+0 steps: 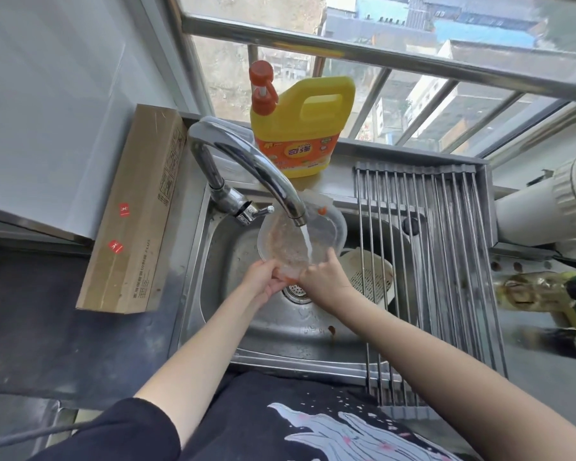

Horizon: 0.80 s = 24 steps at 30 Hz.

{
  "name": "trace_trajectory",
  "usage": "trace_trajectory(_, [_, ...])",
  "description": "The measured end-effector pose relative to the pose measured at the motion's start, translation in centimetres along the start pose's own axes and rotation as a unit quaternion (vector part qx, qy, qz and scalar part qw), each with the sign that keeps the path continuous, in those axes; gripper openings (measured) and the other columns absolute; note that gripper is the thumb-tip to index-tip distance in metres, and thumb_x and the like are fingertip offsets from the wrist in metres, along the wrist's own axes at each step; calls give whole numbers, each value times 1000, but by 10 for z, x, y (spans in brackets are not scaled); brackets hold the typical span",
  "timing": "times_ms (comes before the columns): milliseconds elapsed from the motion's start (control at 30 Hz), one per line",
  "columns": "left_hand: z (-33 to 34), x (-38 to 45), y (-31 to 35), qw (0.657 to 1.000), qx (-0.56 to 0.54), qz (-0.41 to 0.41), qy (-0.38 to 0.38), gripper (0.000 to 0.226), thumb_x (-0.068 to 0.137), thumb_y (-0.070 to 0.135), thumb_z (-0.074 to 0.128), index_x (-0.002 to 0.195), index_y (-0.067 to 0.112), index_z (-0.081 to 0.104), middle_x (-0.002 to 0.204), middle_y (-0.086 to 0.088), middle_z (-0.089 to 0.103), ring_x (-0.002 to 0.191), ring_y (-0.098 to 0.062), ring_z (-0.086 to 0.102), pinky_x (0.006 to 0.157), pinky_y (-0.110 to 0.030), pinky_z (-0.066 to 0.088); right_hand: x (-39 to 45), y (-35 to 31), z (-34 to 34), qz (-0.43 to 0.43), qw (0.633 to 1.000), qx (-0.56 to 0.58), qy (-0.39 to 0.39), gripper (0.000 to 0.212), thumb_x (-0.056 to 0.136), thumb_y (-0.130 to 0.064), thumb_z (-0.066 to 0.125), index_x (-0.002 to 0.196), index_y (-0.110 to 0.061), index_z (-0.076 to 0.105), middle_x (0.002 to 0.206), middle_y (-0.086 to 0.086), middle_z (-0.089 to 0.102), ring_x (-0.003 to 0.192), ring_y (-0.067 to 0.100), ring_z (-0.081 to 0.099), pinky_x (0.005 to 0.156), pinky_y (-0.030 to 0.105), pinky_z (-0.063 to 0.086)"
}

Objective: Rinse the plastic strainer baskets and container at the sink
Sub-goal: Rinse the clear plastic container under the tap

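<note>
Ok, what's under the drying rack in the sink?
A cream strainer basket lies in the sink, partly under the rack. The rods cover its right part; anything more under there is hidden.

Glossy steel sink (213, 261), clear plastic container (333, 227), matt cardboard box (130, 227)

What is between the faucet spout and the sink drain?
In the head view, the clear plastic strainer basket lies between the faucet spout and the sink drain, under the running water. The left hand and right hand grip its near edge.

Both hands (263, 277) (323, 277) gripping clear container (286, 247) under running faucet (246, 164)
</note>
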<state>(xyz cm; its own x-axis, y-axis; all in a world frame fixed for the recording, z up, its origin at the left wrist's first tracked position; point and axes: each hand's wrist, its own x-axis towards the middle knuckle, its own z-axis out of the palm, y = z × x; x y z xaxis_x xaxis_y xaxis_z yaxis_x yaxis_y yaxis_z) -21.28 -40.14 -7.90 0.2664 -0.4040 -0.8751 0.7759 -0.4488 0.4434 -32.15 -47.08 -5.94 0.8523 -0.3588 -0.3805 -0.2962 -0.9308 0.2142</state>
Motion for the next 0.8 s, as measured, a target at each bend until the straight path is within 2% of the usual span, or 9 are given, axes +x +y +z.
trace_trajectory(67, [0, -1, 2, 1000, 10, 2, 14, 14, 94, -5, 38, 90, -1, 50, 79, -17, 60, 52, -22, 66, 51, -27, 56, -3, -4, -10, -25, 996, 33, -75, 5, 80, -24, 66, 77, -21, 69, 75, 0, 71, 67, 15, 66, 85, 38, 45])
trace_trajectory(100, [-3, 0, 3, 999, 21, 3, 28, 15, 94, -6, 38, 86, 0, 50, 74, -16, 60, 54, -24, 64, 51, -29, 55, -1, -8, -7, -15, 992, 73, -102, 17, 91, -24, 53, 100, -19, 67, 103, 6, 70, 92, 21, 65, 90, 38, 40])
trace_trajectory(200, [-16, 3, 7, 993, 104, -2, 62, 18, 91, -5, 42, 76, 1, 49, 40, -8, 55, 36, -21, 59, 54, -44, 56, 7, -10, -10, -7, 932, 301, -201, 50, 98, -36, 32, 146, -23, 33, 155, 6, 28, 141, 26, 29, 112, 43, 25])
trace_trajectory(267, [-27, 1, 8, 983, 165, -7, 82, 17, 90, -2, 44, 74, 1, 47, 31, -5, 51, 31, -22, 58, 58, -41, 55, 18, 1, -3, 49, 918, 343, -194, 54, 100, -36, 27, 151, -20, 22, 159, 7, 17, 144, 26, 20, 117, 42, 19])
trace_trajectory(333, [-30, -5, 8, 975, 205, -3, 81, 16, 91, 1, 44, 76, 0, 46, 33, -8, 53, 33, -22, 60, 57, -28, 45, 25, 7, 2, 104, 942, 253, -196, 59, 99, -27, 31, 153, -13, 11, 160, 12, 8, 147, 28, 8, 118, 42, 10])
trace_trajectory(433, [-29, -11, 9, 957, 281, 20, 67, 17, 91, 3, 45, 75, 3, 47, 39, -7, 55, 32, -19, 60, 40, -21, 41, 25, -15, 1, -10, 913, 276, -300, 68, 100, -26, 36, 153, -21, -6, 160, 4, -11, 146, 33, -10, 116, 52, 0])
trace_trajectory(500, [-33, -11, 11, 946, 317, 26, 56, 19, 92, 4, 46, 73, 4, 46, 36, -6, 55, 31, -18, 59, 33, -18, 43, 21, -19, 3, -88, 917, 265, -284, 65, 101, -31, 37, 153, -27, -1, 161, 0, -6, 147, 28, -5, 115, 52, 3])
trace_trajectory(633, [-34, -14, 10, 943, 329, 36, 42, 12, 88, 2, 43, 77, 3, 46, 38, -7, 57, 36, -18, 62, 37, -21, 44, 24, -4, 15, 92, 954, 211, -191, 69, 99, -37, 34, 152, -21, -7, 159, 12, 14, 144, 30, 19, 116, 44, 16])
trace_trajectory(800, [-30, -14, 8, 946, 316, 49, 43, 12, 88, 2, 41, 76, 5, 44, 40, -10, 58, 35, -20, 61, 49, -25, 41, 28, -2, 6, -74, 943, 221, -236, 66, 99, -42, 36, 153, -29, 0, 161, 2, 1, 147, 25, 11, 115, 40, 16])
